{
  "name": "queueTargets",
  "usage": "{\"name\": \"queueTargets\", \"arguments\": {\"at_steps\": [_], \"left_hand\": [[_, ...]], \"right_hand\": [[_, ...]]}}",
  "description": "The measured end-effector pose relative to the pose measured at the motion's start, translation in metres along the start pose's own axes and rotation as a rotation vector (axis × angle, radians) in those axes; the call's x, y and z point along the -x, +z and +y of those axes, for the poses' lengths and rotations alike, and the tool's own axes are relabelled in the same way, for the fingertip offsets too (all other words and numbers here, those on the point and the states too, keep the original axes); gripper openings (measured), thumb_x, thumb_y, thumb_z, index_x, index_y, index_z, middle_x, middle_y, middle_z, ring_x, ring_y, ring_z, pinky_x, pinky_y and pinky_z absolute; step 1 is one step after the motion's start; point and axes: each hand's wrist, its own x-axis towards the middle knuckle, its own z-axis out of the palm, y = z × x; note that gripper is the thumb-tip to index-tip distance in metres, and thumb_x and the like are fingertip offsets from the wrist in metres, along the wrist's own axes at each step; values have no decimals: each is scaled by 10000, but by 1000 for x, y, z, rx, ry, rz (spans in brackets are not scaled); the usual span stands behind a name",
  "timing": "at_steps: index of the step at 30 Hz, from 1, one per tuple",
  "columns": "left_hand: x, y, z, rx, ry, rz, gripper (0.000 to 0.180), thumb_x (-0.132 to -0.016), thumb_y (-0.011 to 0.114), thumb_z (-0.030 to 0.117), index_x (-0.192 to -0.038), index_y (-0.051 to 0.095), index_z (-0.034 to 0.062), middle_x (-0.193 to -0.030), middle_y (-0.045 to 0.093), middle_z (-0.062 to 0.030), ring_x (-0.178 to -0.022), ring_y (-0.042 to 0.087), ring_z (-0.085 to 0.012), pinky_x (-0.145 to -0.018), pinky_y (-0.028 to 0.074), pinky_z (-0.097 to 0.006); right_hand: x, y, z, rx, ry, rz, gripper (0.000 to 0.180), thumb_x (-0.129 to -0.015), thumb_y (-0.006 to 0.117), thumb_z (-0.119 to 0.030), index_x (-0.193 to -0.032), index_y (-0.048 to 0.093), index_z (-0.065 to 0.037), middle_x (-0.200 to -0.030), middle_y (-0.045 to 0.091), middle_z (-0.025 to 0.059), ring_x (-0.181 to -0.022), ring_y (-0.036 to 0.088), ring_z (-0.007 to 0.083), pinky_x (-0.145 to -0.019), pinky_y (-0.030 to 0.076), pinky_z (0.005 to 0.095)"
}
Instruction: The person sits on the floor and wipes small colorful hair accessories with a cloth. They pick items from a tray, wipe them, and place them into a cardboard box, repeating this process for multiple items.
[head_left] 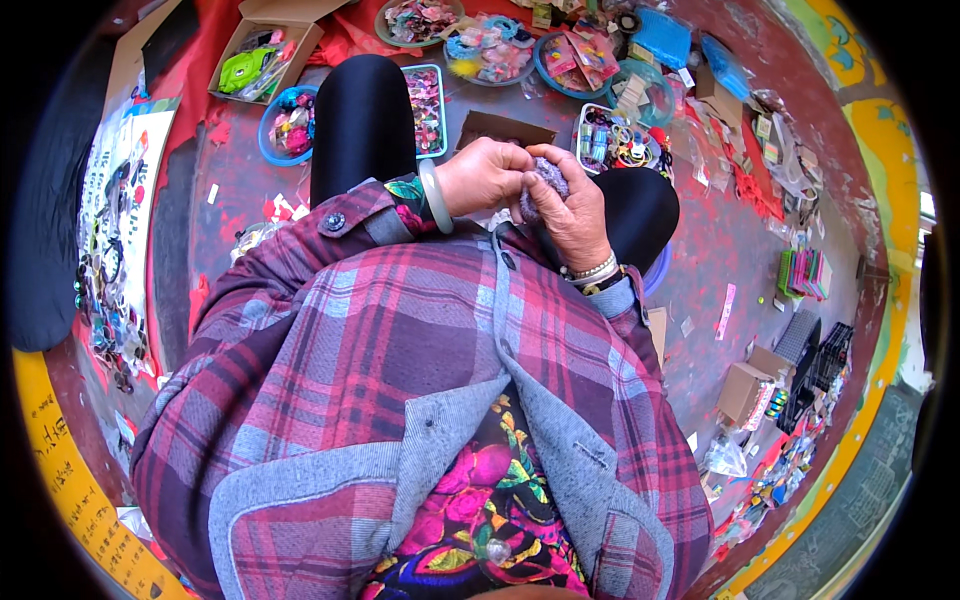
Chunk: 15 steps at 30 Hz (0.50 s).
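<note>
A fuzzy grey-purple item (pixel 551 172) is resting in a person's right hand (pixel 580 215), above the lap at the upper centre of the frame. That hand is curling partly closed around the soft piece, apparently to steady it. The left hand (pixel 485 178), a pale bangle (pixel 436 198) circling its wrist, is bringing thumb and fingertips together at the item's left side; whether they are pinching it is impossible to tell. Both hands are meeting between the black-clad knees (pixel 362 120), probably for close control of so small a thing.

Just beyond, an open cardboard box (pixel 508 130) is sitting between a tray of small colourful pieces (pixel 443 115) on the left and a white-rimmed basket of bands (pixel 579 135) on the right, all seemingly placed for easy reach. Along the top of the frame, round tubs (pixel 664 98) are holding packaged trinkets, perhaps to keep kinds apart. At upper left, a carton (pixel 290 10) is holding a bright green packet (pixel 245 70); at right, a green-and-pink rack (pixel 805 275) is standing on the red-flecked floor (pixel 700 230).
</note>
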Motion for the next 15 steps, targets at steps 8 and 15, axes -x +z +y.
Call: {"name": "queueTargets", "arguments": {"at_steps": [8,15], "left_hand": [[1,1,1,117,-23,29,160,-875,525,118,-977,576,6,-704,631,-66,-527,586,-83,-397,339,-160],[-11,-22,2,215,-130,284,146,-879,530,155,-884,564,13,-783,644,-85,-551,585,-77,-364,290,-150]], "right_hand": [[-2,3,-1,168,-103,209,194,-844,588,-171,-980,581,-33,-772,613,104,-688,610,163,-623,467,261],[-6,-40,20,-480,196,420,231,-882,536,-191,-989,550,14,-757,615,101,-654,586,142,-593,465,244]]}}
